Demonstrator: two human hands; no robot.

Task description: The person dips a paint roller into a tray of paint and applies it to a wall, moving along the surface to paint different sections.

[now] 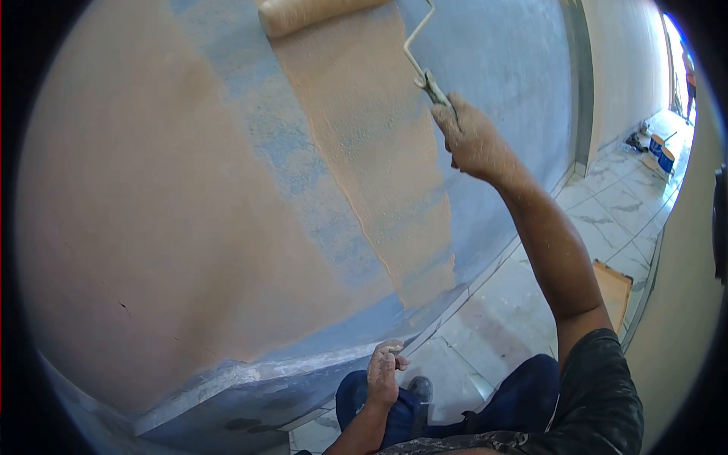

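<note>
Floor [607,220] under you: pale veined tile. Orange tray [614,292] sits on it. Two buckets [661,155] stand well beyond the tray, dark clutter [635,140] just beside them, equally far from the tray.

The roller [318,14] runs off the top edge, its far end out of sight. Its grip is buried inside the right hand [470,140]. The left hand [383,371] curls at the knee; whether it holds anything is unclear. The distant buckets [661,155] are too small to read.
</note>
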